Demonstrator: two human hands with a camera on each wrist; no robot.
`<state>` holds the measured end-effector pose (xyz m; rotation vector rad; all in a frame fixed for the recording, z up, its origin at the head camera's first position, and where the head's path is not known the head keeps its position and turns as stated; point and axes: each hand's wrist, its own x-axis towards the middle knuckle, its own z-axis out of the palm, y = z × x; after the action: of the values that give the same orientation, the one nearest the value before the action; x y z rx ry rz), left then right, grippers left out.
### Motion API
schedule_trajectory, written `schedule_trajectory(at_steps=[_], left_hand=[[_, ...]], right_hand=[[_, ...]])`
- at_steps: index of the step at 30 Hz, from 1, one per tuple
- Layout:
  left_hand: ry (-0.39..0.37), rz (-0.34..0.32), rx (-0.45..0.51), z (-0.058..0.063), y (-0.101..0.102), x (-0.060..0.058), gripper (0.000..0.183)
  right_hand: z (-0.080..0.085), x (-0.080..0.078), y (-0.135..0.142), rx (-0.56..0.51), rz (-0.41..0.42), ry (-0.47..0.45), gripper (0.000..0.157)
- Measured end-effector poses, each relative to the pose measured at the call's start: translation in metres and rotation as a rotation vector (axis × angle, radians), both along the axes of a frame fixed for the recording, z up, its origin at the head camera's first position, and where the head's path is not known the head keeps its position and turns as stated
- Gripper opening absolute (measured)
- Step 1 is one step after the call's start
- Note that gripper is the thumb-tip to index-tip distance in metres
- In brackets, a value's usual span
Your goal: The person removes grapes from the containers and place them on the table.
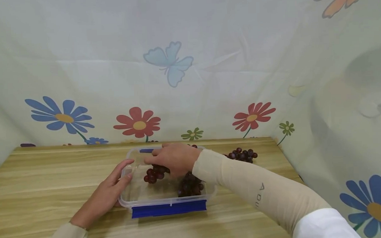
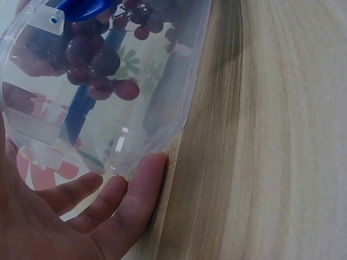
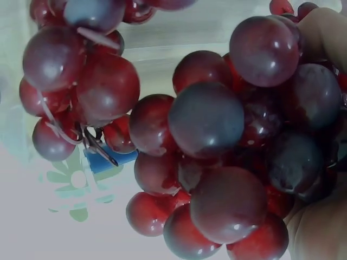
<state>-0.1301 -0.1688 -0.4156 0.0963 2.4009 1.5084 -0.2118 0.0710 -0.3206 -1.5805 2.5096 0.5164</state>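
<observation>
A clear plastic food container (image 1: pixel 150 202) with blue clip flaps stands on the table. My left hand (image 1: pixel 112 184) holds its left side, thumb and index finger at the rim; in the left wrist view other fingers (image 2: pixel 135 195) touch its lower corner. My right hand (image 1: pixel 177 157) reaches over the container and grips a bunch of dark red grapes (image 1: pixel 153 175). In the right wrist view this bunch (image 3: pixel 217 157) hangs close against the palm. Another bunch of grapes (image 1: pixel 191 185) lies in the container's right part, partly hidden by the right forearm.
One more bunch of grapes (image 1: pixel 242 155) lies on the wooden table (image 1: pixel 60 179), right of the container and partly behind the right sleeve. Some grapes (image 1: pixel 194 146) show just behind the right wrist. A flower-printed curtain (image 1: pixel 97 76) borders the table at the back and right.
</observation>
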Motion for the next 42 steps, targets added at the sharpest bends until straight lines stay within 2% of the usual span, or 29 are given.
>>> schedule_trajectory(at_steps=[5, 12, 20, 42], left_hand=[[0.000, 0.003, 0.008, -0.001, -0.001, 0.000, 0.059], [-0.012, 0.008, 0.026, -0.002, 0.000, 0.000, 0.059], [-0.019, 0.011, 0.030, 0.000, 0.001, 0.000, 0.057], [-0.041, 0.017, 0.043, -0.001, 0.001, 0.001, 0.061]], right_hand=[[-0.001, 0.007, 0.002, 0.037, 0.012, 0.059, 0.058], [-0.002, 0.011, 0.005, 0.016, 0.012, 0.077, 0.054], [0.003, 0.015, 0.010, 0.053, 0.013, 0.142, 0.053], [0.002, 0.016, 0.016, 0.096, 0.010, 0.221, 0.062]])
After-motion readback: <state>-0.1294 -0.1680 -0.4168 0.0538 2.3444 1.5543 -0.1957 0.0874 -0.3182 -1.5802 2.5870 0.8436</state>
